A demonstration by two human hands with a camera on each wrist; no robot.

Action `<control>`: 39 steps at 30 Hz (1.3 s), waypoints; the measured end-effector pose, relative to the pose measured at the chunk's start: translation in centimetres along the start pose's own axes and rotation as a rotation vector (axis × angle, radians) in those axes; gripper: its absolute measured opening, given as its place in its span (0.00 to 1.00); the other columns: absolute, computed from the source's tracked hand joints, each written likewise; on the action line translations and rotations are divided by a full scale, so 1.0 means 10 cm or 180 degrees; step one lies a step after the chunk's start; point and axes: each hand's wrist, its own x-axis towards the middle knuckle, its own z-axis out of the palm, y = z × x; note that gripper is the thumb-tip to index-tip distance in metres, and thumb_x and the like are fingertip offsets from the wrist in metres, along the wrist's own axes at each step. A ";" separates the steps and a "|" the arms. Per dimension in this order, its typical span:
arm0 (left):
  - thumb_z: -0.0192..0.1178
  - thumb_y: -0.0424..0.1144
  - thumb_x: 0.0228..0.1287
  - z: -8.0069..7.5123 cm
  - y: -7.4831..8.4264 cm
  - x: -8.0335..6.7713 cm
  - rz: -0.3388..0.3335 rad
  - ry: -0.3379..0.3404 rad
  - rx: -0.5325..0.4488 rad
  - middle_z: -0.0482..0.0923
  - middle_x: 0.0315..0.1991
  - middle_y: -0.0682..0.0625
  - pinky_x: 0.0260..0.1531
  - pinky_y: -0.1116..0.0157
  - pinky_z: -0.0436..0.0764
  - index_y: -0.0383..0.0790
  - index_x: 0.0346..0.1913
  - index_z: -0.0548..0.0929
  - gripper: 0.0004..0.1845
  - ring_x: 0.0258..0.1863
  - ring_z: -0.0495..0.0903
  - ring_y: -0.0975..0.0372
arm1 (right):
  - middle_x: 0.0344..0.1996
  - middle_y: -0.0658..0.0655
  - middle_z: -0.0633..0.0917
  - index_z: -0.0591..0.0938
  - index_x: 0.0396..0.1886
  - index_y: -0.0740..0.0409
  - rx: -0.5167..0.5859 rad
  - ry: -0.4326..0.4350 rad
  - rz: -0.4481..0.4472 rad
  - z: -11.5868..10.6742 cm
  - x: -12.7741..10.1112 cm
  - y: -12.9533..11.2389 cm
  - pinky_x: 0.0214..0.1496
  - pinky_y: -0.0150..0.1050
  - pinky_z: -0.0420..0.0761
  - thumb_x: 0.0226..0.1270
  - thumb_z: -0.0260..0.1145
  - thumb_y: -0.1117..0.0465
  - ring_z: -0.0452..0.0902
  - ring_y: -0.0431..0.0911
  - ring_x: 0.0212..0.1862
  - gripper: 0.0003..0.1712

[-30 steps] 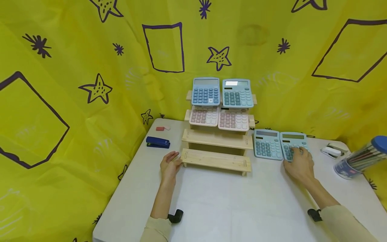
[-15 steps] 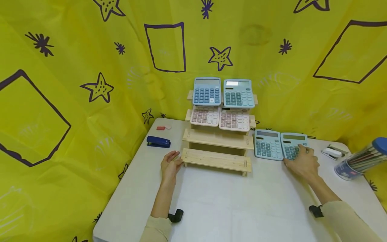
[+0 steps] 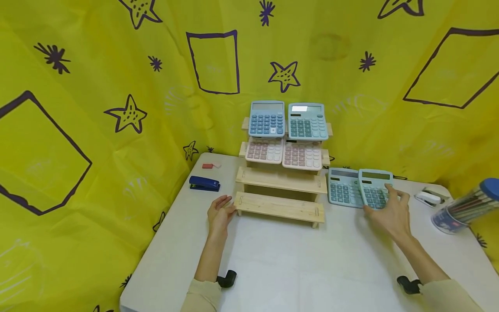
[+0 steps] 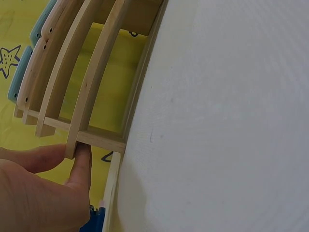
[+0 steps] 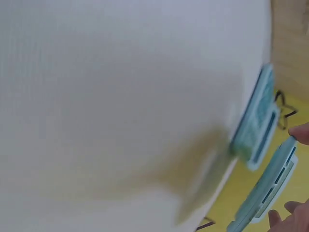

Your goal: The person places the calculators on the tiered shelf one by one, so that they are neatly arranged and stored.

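Note:
My left hand (image 3: pixel 218 219) pinches the left end of the lowest board of a stepped wooden rack (image 3: pixel 280 207), thumb on one side and finger on the other in the left wrist view. With my right hand (image 3: pixel 391 219) I grip a mint-green calculator (image 5: pixel 268 188) by its sides, raised off the table and tilted. In the head view it overlaps the edge of a second mint-green calculator (image 3: pixel 341 190) lying to its left. On the top step stand a blue calculator (image 3: pixel 267 119) and a green one (image 3: pixel 308 121); two pink calculators (image 3: pixel 265 150) fill the step below.
A blue stapler (image 3: pixel 204 183) and a small red eraser-like block (image 3: pixel 208 166) lie left of the rack. At the right are a white stapler-like object (image 3: pixel 428 197) and a blue-lidded tub of pencils (image 3: pixel 452 216). Yellow patterned cloth (image 3: pixel 156 121) hangs behind the white table (image 3: pixel 280 268).
My right hand has lifted the right-hand mint-green calculator, which has shifted slightly left over its neighbour. My left hand stays on the rack.

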 end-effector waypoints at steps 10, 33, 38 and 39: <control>0.59 0.16 0.63 0.00 0.00 -0.02 -0.0009 0.0000 0.0027 0.76 0.66 0.35 0.57 0.60 0.85 0.30 0.70 0.71 0.31 0.57 0.81 0.51 | 0.67 0.78 0.59 0.58 0.82 0.61 0.0162 -0.0087 -0.0412 -0.16 -0.41 -0.56 0.37 0.50 0.71 0.59 0.78 0.55 0.71 0.71 0.45 0.56; 0.59 0.16 0.63 -0.01 -0.03 -0.03 0.0018 -0.0023 0.0008 0.76 0.66 0.34 0.53 0.64 0.86 0.29 0.70 0.71 0.31 0.56 0.81 0.52 | 0.68 0.70 0.65 0.70 0.75 0.57 0.0368 -0.0546 -0.1419 0.14 -0.75 -1.53 0.50 0.62 0.81 0.50 0.83 0.62 0.76 0.68 0.55 0.52; 0.59 0.16 0.62 -0.01 -0.02 -0.03 0.0052 -0.0008 -0.0019 0.76 0.66 0.34 0.50 0.66 0.87 0.29 0.70 0.71 0.31 0.55 0.81 0.53 | 0.68 0.69 0.65 0.71 0.74 0.56 0.0411 -0.0584 -0.1535 0.28 -0.69 -1.71 0.54 0.63 0.78 0.49 0.83 0.61 0.74 0.66 0.57 0.51; 0.59 0.16 0.62 0.00 -0.01 -0.03 0.0052 -0.0010 -0.0014 0.76 0.66 0.34 0.51 0.65 0.86 0.29 0.70 0.71 0.31 0.55 0.80 0.53 | 0.68 0.69 0.66 0.71 0.74 0.56 0.0423 -0.0572 -0.1558 0.31 -0.67 -1.74 0.57 0.65 0.76 0.48 0.83 0.60 0.73 0.67 0.58 0.51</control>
